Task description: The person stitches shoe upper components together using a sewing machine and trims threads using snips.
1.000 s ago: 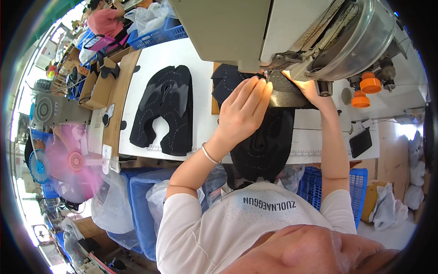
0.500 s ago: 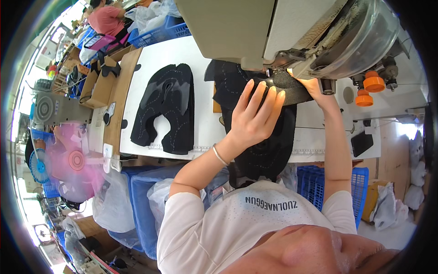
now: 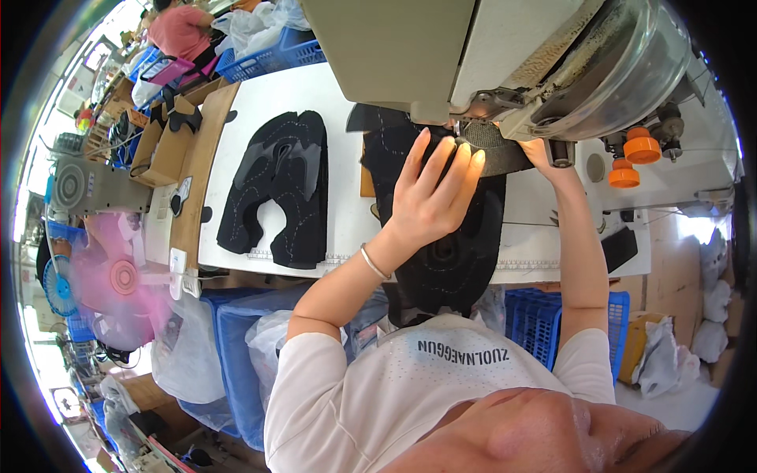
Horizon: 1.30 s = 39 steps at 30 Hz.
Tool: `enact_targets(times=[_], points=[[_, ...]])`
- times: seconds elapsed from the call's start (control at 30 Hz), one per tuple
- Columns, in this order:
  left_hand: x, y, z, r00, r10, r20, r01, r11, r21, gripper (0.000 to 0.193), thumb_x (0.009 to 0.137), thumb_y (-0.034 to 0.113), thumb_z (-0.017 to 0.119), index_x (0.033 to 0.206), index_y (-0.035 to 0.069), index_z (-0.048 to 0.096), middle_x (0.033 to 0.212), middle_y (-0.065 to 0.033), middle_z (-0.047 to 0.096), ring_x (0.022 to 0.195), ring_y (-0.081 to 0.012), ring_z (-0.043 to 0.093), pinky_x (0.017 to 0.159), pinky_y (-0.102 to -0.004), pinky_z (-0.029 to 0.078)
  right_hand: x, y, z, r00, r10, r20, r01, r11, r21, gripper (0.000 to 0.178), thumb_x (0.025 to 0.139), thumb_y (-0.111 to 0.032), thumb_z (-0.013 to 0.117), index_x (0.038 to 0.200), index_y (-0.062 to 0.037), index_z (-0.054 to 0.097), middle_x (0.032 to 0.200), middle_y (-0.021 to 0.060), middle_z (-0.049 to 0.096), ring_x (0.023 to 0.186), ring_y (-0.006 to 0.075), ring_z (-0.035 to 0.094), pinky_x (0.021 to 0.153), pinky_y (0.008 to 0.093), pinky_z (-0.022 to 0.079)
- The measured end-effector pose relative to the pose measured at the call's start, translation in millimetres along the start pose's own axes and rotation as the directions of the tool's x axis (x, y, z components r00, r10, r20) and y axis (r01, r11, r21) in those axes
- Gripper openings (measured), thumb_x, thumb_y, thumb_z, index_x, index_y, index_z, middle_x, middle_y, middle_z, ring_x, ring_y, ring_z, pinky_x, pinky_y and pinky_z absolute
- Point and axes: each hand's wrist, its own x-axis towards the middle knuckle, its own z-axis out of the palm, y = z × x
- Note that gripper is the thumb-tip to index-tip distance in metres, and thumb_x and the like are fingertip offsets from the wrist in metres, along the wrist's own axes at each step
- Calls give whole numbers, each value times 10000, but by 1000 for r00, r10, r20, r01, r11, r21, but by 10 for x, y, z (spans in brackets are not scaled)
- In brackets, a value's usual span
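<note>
Under the head of a sewing machine point(image 3: 386, 55) lies a black shoe upper point(image 3: 503, 158) with a patch of grey mesh. My left hand point(image 3: 426, 201) rests on the upper, fingers stretched out flat near the lit needle area. At the piece's right edge, my right hand point(image 3: 552, 167) grips it, its fingers partly hidden by the fabric and machine. More black uppers point(image 3: 453, 276) with dashed lines spread beneath my left hand, over the table's front edge and against my shirt. To the left sits a neat stack of U-shaped black uppers point(image 3: 307, 177).
The white table point(image 3: 347, 197) has a ruler strip along its front edge. A black flat object point(image 3: 620, 251) lies at right. Blue crates point(image 3: 528, 319) stand below. A pink fan point(image 3: 124, 277) and a cardboard box point(image 3: 162, 154) are at left; a person in pink point(image 3: 180, 33) sits farther off.
The upper under the machine has turned slightly, showing more of its mesh patch. Both hands stay on it. The whole view has shifted a little.
</note>
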Motion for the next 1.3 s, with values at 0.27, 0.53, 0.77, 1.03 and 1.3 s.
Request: enact_targets(times=[0.27, 0.53, 0.77, 1.03, 1.3], points=[[5, -140, 40, 998, 55, 7, -55, 998, -27, 291, 692, 80, 699, 977, 42, 742, 936, -44, 648, 933, -226, 604, 973, -498, 491, -16, -295, 8, 996, 1, -94, 3, 999, 37, 226, 746, -131, 696, 930, -4, 661, 812, 119, 686, 719, 241, 619, 666, 356, 484], [-32, -221, -13, 974, 224, 5, -224, 971, 84, 327, 677, 101, 712, 998, 133, 759, 930, -42, 635, 890, -214, 628, 809, -320, 554, -324, -614, 176, 965, 145, -219, -59, 932, 357, 201, 860, -153, 739, 816, -3, 611, 711, 4, 611, 654, 69, 494, 617, 264, 429], [31, -254, -115, 981, 186, 49, -187, 982, 25, 316, 693, 102, 714, 1004, 133, 761, 960, -47, 647, 936, -227, 645, 836, -332, 566, -505, -854, 213, 954, 248, -170, -98, 791, 603, 187, 894, -109, 697, 1063, -28, 703, 839, -51, 625, 717, 32, 501, 639, 226, 422], [-36, -390, -149, 932, 356, 60, -359, 933, 39, 266, 737, 91, 719, 997, 126, 767, 998, -48, 656, 939, -213, 662, 845, -333, 563, -784, -932, 273, 964, 234, -129, -141, 854, 502, 327, 883, -102, 690, 1208, -68, 670, 876, -97, 575, 612, -23, 320, 540, 151, 253], [-109, -533, -173, 886, 461, 49, -463, 886, 24, 258, 738, 89, 727, 993, 97, 765, 1025, -27, 658, 955, -221, 673, 844, -339, 565, -916, -1092, 392, 978, 180, -104, -104, 856, 507, 419, 873, -98, 703, 1277, -73, 596, 982, -89, 591, 612, -9, 336, 546, 149, 304]])
